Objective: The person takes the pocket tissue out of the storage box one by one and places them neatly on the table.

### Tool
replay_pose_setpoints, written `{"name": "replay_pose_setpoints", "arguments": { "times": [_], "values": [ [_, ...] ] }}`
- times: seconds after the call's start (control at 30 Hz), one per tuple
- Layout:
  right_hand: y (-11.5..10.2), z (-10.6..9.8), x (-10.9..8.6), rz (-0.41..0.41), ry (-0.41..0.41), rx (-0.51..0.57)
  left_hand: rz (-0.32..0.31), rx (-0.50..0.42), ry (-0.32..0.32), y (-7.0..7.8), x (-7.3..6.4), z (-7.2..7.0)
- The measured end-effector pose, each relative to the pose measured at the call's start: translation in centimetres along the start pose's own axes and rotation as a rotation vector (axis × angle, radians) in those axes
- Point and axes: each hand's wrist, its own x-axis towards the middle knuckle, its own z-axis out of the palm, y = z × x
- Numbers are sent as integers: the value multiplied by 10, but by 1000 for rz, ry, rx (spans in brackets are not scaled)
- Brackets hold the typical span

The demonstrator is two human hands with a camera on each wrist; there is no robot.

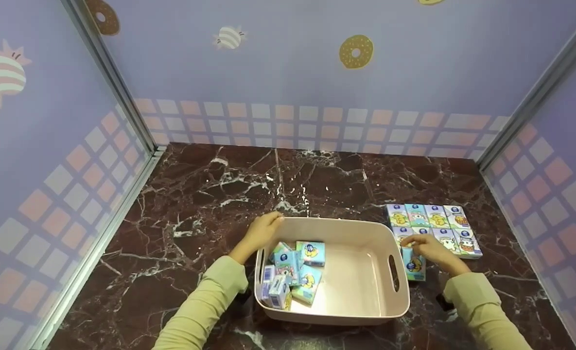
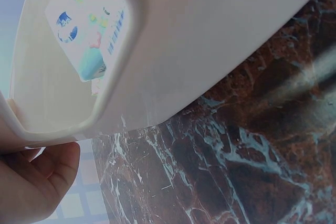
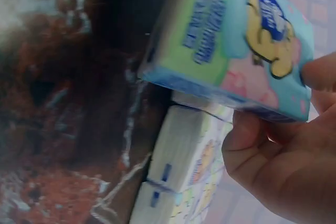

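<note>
A pale pink plastic storage bin (image 1: 334,318) stands at the near middle of the table. My left hand (image 1: 264,229) grips its rim at the far left corner; in the left wrist view the fingers of the left hand (image 2: 37,179) curl beside the rim. Several small tissue packs (image 1: 307,284) lie loosely heaped at the bin's left side. Just outside its right wall, my right hand (image 1: 431,248) pinches a blue and green tissue pack (image 3: 262,45) between thumb and fingers. Beyond that hand, more tissue packs (image 1: 436,216) lie in two neat rows.
Dark red marbled table (image 1: 210,194) surrounds the bin. Lilac panels enclose it, a back wall (image 1: 288,73) and two side walls, the left side wall (image 1: 40,146) among them. The bin has an oval handle hole (image 1: 393,273) on the right.
</note>
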Motion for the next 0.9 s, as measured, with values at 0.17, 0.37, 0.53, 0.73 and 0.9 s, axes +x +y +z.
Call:
{"name": "replay_pose_setpoints", "arguments": {
  "times": [0.17,0.37,0.53,0.73,0.9],
  "values": [
    [6,2,-1,-86,-26,-24,11,-6,4,-1,0,0],
    [7,7,-3,-45,59,-123,5,-13,13,-1,0,0],
    [5,12,-7,59,167,-254,-3,-9,12,-1,0,1],
    [-1,22,-16,164,151,-306,1,6,4,-1,0,1],
    [-3,35,-21,183,123,-357,-1,-11,-5,-1,0,0]
  ]
}}
